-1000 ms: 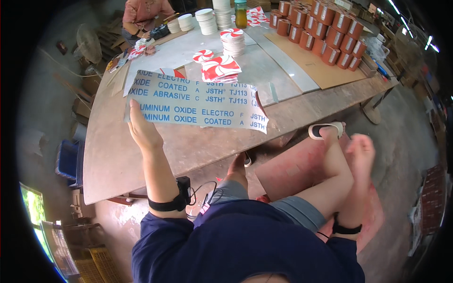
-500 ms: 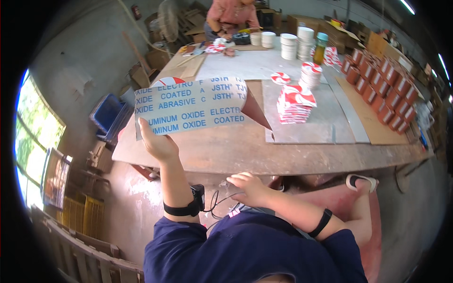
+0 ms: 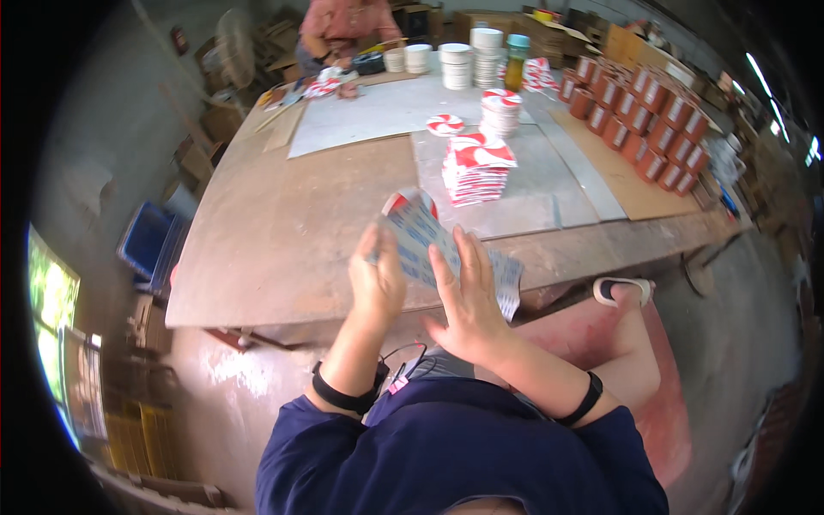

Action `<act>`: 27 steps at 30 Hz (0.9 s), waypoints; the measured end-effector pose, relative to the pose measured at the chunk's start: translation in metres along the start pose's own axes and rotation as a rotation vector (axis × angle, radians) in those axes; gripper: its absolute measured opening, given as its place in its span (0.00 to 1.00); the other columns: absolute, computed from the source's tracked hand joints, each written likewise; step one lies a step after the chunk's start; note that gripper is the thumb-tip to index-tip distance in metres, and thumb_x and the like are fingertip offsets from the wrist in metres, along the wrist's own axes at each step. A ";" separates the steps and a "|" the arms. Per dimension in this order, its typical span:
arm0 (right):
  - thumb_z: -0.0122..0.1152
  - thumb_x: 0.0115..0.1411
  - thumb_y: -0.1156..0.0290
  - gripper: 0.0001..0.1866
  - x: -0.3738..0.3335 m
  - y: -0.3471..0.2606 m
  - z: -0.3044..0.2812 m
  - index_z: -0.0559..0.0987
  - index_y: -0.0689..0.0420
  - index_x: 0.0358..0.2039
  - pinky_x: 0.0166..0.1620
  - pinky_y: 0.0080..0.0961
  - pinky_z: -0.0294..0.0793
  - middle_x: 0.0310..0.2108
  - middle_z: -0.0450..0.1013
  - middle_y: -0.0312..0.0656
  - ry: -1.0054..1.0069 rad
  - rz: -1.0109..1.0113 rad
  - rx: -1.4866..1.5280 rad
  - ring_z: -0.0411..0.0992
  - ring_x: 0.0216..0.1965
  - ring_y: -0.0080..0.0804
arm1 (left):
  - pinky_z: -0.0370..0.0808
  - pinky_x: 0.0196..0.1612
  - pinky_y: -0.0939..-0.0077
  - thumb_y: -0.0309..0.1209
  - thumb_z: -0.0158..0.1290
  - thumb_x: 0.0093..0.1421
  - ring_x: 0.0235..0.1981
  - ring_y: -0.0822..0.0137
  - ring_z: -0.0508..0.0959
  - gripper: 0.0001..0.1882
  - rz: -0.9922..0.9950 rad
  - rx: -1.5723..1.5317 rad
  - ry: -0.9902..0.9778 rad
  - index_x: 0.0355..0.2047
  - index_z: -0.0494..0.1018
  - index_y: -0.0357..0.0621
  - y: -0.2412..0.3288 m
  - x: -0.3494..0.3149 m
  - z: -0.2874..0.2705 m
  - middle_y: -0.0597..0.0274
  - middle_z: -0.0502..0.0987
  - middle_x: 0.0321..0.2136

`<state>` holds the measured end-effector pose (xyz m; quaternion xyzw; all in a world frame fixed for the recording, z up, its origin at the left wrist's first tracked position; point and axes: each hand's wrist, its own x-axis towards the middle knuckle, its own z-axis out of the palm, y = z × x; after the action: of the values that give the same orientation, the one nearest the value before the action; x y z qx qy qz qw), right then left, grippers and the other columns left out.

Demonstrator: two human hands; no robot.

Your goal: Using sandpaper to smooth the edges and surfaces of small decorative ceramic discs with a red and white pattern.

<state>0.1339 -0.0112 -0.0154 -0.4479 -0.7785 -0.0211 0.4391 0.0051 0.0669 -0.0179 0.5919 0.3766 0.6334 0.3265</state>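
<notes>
Left hand [image 3: 376, 285]: your fingers gripped the left end of a pale grey, blue-printed paper sheet [image 3: 415, 233].
Right hand [image 3: 474, 316]: your fingers were extended, unclenched; contact with the sheet couldn't be told.
Sheet: between both hands' fingers.
Brown wooden counter [image 3: 283, 232]: beyond your fingers.

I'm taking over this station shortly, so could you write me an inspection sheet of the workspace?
Surface: brown table, partly covered by grey panels.
Job's things: blue-printed sheet, curved; stacked red-and-white squares beyond it.
Clutter: white disc stacks, brown cylinders, capped bottle.
Grips: left grip holds the blue-printed sheet at one end; right grip overlaps it, fingers spread, contact unclear.
Cables: thin dark cable, looped below the grips in the picture.
Surroundings: person across the table, fan, blue crate.
</notes>
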 end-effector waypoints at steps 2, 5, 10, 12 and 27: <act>0.63 0.37 0.75 0.50 -0.011 0.014 0.002 0.48 0.60 0.60 0.56 0.54 0.49 0.59 0.41 0.65 0.015 0.121 -0.137 0.44 0.57 0.68 | 0.70 0.33 0.67 0.33 0.41 0.60 0.29 0.51 0.75 0.14 -0.043 0.160 -0.221 0.34 0.70 0.34 0.011 -0.017 0.027 0.48 0.74 0.28; 0.59 0.39 0.77 0.47 -0.026 0.039 0.009 0.48 0.63 0.60 0.56 0.55 0.48 0.59 0.41 0.66 0.210 0.104 -0.143 0.44 0.57 0.68 | 0.70 0.30 0.61 0.33 0.43 0.58 0.28 0.47 0.73 0.13 0.202 0.302 -0.433 0.36 0.71 0.37 0.024 -0.032 0.052 0.47 0.72 0.26; 0.50 0.42 0.85 0.39 -0.051 0.065 -0.021 0.51 0.66 0.58 0.59 0.42 0.52 0.57 0.49 0.62 0.055 0.200 0.078 0.50 0.58 0.58 | 0.69 0.29 0.62 0.44 0.41 0.58 0.28 0.49 0.73 0.22 0.239 0.462 -0.633 0.40 0.70 0.37 0.025 -0.031 0.067 0.50 0.72 0.25; 0.52 0.43 0.84 0.39 -0.058 0.072 -0.035 0.51 0.66 0.58 0.59 0.40 0.53 0.57 0.50 0.61 0.014 0.212 0.118 0.51 0.58 0.56 | 0.69 0.33 0.60 0.53 0.37 0.58 0.30 0.48 0.73 0.30 0.194 0.443 -0.706 0.43 0.69 0.37 0.018 -0.031 0.072 0.47 0.72 0.27; 0.55 0.51 0.78 0.20 -0.099 0.099 -0.138 0.67 0.61 0.47 0.44 0.27 0.69 0.40 0.69 0.40 0.635 0.797 1.331 0.69 0.41 0.29 | 0.68 0.42 0.78 0.24 0.47 0.57 0.37 0.71 0.74 0.10 -0.281 0.047 -0.365 0.35 0.74 0.31 -0.024 0.001 0.041 0.57 0.76 0.34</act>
<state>0.3176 -0.0781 -0.0366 -0.3096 -0.2510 0.4747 0.7847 0.0451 0.0834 -0.0373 0.6460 0.4046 0.4551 0.4603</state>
